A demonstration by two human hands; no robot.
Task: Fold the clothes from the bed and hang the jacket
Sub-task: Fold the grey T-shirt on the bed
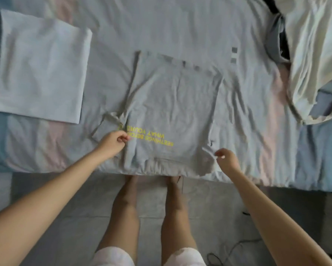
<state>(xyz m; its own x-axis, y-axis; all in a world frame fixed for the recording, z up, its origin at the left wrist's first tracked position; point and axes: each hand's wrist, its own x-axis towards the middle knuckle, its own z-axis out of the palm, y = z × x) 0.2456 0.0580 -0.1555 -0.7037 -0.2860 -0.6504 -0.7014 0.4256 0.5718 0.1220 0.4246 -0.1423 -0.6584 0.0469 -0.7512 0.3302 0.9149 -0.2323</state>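
Your left hand (113, 142): fingers (123, 138) pinched on the left edge of the grey T-shirt (172, 104), right at the yellow print (151, 137). Your right hand (227, 160): fingers (219, 153) curled, pinching its near right edge. The shirt lies flat on the bed (180, 25) between both hands. A folded white garment (40, 73) is well left of the left fingers, a crumpled pile (314, 54) far beyond the right fingers.
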